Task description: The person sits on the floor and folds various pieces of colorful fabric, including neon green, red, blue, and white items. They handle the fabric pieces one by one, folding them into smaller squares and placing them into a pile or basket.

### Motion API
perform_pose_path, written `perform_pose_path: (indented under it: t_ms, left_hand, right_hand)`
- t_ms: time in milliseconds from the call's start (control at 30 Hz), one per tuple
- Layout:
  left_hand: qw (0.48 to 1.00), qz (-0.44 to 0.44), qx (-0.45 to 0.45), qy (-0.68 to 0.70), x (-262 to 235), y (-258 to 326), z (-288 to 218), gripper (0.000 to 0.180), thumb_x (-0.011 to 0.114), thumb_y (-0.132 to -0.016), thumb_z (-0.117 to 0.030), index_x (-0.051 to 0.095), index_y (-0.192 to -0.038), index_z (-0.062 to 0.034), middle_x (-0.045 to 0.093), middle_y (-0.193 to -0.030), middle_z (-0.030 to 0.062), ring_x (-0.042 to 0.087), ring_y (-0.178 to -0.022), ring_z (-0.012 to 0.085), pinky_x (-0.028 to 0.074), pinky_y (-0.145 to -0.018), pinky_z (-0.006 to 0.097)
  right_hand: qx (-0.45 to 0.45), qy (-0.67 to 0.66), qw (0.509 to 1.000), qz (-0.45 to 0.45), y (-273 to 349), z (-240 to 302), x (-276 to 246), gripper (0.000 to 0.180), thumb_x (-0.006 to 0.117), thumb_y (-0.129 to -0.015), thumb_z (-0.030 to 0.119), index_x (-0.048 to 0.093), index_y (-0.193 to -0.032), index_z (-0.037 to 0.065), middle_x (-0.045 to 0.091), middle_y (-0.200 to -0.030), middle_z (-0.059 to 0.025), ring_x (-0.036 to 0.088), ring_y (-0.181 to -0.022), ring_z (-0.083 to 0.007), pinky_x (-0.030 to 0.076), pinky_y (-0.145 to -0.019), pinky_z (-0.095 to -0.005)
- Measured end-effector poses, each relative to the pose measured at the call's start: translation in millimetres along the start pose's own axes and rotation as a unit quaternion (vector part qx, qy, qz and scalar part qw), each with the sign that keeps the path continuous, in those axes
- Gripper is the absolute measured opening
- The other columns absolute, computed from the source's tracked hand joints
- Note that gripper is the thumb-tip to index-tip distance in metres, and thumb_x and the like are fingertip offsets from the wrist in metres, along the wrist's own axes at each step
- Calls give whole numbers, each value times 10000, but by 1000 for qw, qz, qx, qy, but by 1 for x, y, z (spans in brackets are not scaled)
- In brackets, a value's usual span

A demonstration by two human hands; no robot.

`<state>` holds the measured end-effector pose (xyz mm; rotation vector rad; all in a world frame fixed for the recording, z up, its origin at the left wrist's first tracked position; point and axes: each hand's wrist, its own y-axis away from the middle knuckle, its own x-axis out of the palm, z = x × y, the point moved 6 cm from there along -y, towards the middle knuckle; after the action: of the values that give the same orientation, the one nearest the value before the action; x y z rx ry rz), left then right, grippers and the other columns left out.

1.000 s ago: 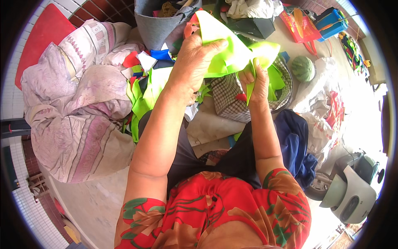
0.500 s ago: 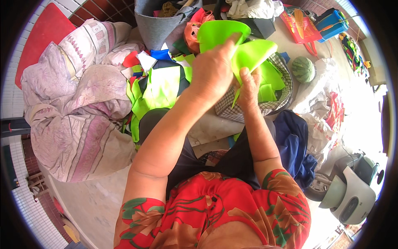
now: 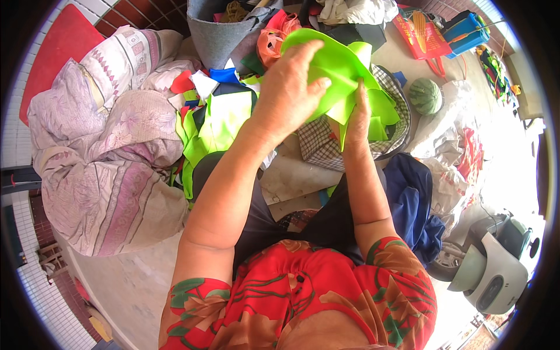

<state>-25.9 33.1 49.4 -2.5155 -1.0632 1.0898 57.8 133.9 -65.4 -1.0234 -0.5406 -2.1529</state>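
Observation:
Both my hands are over a checked, cloth-lined basket (image 3: 321, 143), in which more bright green cloth pieces (image 3: 380, 111) lie. My right hand (image 3: 357, 119) grips a bright green cloth piece (image 3: 338, 67) near its lower edge, thumb against the face of the cloth. At the cloth's left side is my left hand (image 3: 289, 90), its thumb and fingers spread apart and touching the sheet. The cloth is curved and folded, with a pointed corner hanging beside my right hand. Part of my left fingers' contact with it is hidden.
Left of my knees lies a heap of green and coloured scraps (image 3: 224, 122), beside a bundled patterned quilt (image 3: 111, 157). A grey felt bin (image 3: 224, 41) stands behind. To the right are a watermelon (image 3: 426, 96), white plastic bags (image 3: 446, 128), dark blue cloth (image 3: 408, 186) and a grey-white appliance (image 3: 496, 274).
My left hand has shifted left and down, and its thumb and fingers have spread. The green cloth, previously showing two raised flaps, now spreads as one broader sheet.

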Motion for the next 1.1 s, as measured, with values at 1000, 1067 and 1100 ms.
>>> perform_pose_path:
  t_ms: [1000,1067,1100]
  left_hand:
    - [948,-56,-146,276,-10,-9,46,241,558,-905,-211,590,-818,12,495,-564,18,477,-527,97,387,-495,263]
    - [979,-84,-137,125,-20,-8,37,200,567,-900,-200,600,-878,-4,577,-729,24,532,-652,95,429,-592,248]
    - [985,-99,-132,48,-24,-8,32,187,571,-897,-195,606,-907,-11,618,-811,27,559,-714,95,450,-640,241]
  right_hand:
    - [141,-172,974,40,-11,-19,-24,449,518,-915,308,455,-1261,28,547,-1221,-147,561,-1084,-304,439,-951,-469]
    - [131,-152,975,98,-13,-19,-17,481,487,-921,329,441,-1286,20,515,-1262,-169,531,-1126,-312,426,-967,-464]
    - [126,-142,973,128,-13,-19,-14,498,472,-924,340,433,-1299,16,498,-1282,-180,516,-1148,-316,420,-976,-461]
